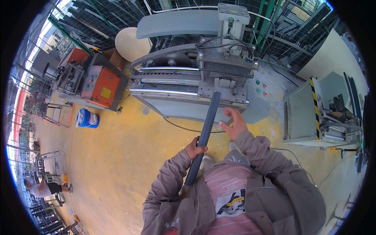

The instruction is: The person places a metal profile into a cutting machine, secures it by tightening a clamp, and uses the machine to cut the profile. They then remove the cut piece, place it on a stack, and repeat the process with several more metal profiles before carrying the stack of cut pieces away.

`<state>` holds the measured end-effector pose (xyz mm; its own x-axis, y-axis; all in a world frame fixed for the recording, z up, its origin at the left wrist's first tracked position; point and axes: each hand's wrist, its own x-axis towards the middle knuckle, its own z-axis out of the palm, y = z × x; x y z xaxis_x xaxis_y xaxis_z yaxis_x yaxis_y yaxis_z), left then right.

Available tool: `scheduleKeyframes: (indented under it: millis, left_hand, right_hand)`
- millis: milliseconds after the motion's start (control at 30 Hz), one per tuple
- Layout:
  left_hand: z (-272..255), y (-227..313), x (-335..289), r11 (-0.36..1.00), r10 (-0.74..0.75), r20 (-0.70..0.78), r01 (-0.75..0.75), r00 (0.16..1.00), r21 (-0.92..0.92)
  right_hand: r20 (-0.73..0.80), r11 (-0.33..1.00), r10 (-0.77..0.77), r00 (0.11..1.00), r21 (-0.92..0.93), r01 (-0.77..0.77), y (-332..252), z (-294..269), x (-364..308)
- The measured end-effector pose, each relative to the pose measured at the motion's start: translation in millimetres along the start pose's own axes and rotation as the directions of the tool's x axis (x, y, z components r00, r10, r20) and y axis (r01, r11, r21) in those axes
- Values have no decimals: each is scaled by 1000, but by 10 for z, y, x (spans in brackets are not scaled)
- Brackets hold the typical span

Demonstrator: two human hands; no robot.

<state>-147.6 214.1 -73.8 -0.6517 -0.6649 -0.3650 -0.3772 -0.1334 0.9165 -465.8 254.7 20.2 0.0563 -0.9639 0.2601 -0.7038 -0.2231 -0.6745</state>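
My left hand (194,149) is wrapped around a long dark grey bar (208,123), a straight profile, gripping it below its middle. The bar slants up and away from my body. Its far end overlaps the front of the cutting machine's worktable (233,98) in this view; whether it touches there I cannot tell. To the right of the bar, my right hand (235,124) is raised with thumb and fingers apart, holding nothing. Behind the worktable stands a clamp block (224,82), and a round saw blade (171,61) shows to its left.
Green and red push buttons (261,89) sit right of the worktable. At left stand an orange-and-grey machine (102,87) and a blue bucket (88,118). A cabinet (301,113) with striped edging is at right. Cables (184,128) cross the yellow floor. Another person (43,188) sits far left.
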Motion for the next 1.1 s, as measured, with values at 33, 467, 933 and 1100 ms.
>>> scheduleKeyframes:
  millis: [33,467,933,1100]
  left_hand:
    - [83,130,127,990,-37,71,46,997,-132]
    - [499,319,545,948,75,79,-47,994,-314]
    - [494,665,308,770,-145,245,265,959,-580]
    - [601,571,93,621,-215,297,365,930,-694]
  right_hand:
    - [-16,936,275,961,232,-264,205,151,-101]
    - [81,396,662,745,807,-439,724,745,121]
    - [-59,526,686,725,728,-439,650,848,200]
    - [-59,575,695,717,644,-505,600,943,167]
